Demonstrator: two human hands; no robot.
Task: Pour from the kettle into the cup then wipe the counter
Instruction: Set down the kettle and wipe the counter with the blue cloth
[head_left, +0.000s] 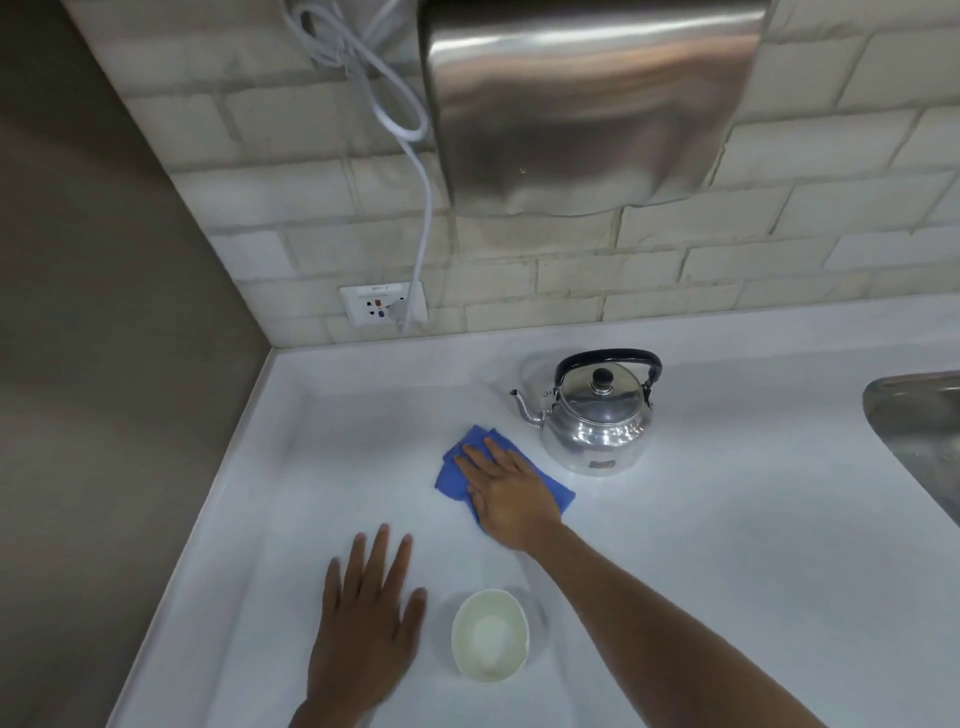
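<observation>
"BPP-2" on wall socket plate (383, 304)

Bare forearms, no visible sleeves

The white counter (727, 545) carries a blue cloth (457, 470), which lies flat under the right hand's fingers (480, 460). A steel kettle (597, 421) stands just right of those fingers, its spout towards them. A pale cup (490, 635) sits just right of the left hand's thumb (415, 605); that hand lies flat on the counter.
</observation>
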